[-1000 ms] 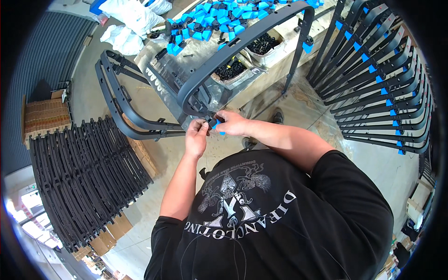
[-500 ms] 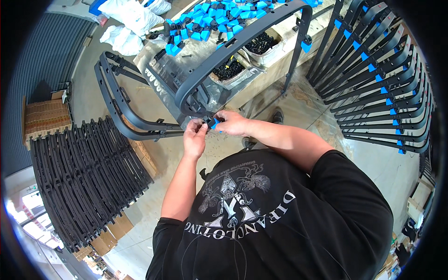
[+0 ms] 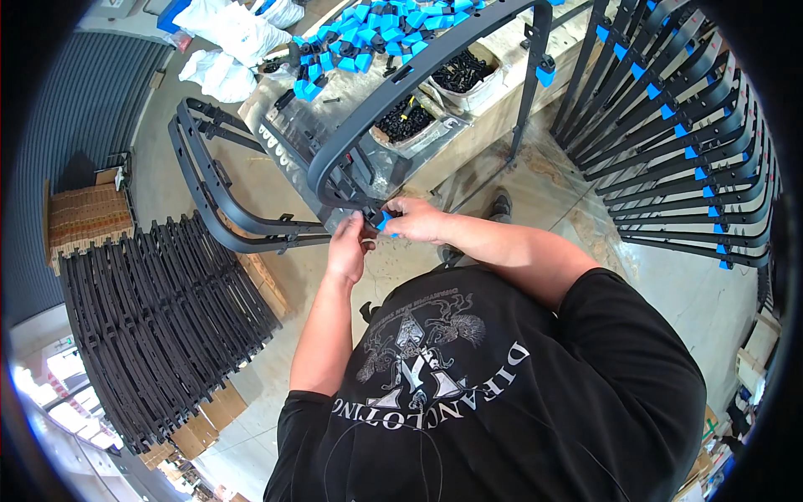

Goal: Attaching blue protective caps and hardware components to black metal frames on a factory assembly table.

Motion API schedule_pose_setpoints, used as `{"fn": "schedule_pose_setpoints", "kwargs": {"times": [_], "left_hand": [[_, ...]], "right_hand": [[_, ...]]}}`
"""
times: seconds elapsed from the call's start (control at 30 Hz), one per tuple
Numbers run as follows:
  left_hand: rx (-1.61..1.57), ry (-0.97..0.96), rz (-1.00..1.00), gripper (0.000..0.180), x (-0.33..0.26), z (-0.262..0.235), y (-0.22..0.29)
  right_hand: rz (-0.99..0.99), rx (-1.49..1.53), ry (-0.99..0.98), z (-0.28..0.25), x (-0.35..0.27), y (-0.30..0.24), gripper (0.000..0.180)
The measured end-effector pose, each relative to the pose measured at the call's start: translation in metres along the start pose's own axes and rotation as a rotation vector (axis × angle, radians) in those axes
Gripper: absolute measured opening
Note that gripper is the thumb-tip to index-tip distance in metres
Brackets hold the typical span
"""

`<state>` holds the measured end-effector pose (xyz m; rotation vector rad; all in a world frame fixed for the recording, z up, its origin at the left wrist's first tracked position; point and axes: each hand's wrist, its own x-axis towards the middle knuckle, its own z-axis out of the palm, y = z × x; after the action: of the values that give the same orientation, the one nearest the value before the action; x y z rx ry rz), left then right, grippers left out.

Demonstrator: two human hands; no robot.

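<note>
A black curved tubular frame rises from the workbench and arches away to the far right, its near end close to my hands. At that end sits a small blue and black corner piece. My right hand pinches this piece between thumb and fingers. My left hand is beside it on the left, its fingers curled and closed at the frame's end; what lies between them is hidden. Another blue piece is on the frame's far leg.
On the bench lie a heap of blue and black pieces and two boxes of small black parts. More frames lean at the bench's left. Stacked black bars stand left; frames with blue pieces line the right.
My left hand has shifted slightly, its thumb rising and its lower fingers curling by the frame's end. My right hand stays on the blue and black piece. The view has tilted slightly.
</note>
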<state>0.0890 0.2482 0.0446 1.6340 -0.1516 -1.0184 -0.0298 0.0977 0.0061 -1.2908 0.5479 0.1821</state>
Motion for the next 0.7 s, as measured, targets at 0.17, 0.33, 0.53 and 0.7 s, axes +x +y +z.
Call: {"fn": "schedule_pose_setpoints", "kwargs": {"times": [0.17, 0.33, 0.53, 0.7], "left_hand": [[-0.178, -0.053, -0.201, 0.029, 0.011, -0.01, -0.013], [-0.217, 0.117, 0.053, 0.037, -0.008, 0.011, 0.002], [-0.229, 0.007, -0.186, 0.025, 0.009, -0.007, -0.015], [-0.26, 0.066, 0.064, 0.02, -0.003, 0.003, -0.007]], "right_hand": [[-0.025, 0.049, -0.012, -0.001, 0.0, 0.002, 0.048], [-0.005, 0.094, -0.014, -0.002, -0.001, 0.004, 0.048], [-0.027, 0.072, -0.003, -0.002, -0.004, -0.002, 0.049], [0.005, 0.141, -0.002, -0.003, -0.001, 0.006, 0.048]]}}
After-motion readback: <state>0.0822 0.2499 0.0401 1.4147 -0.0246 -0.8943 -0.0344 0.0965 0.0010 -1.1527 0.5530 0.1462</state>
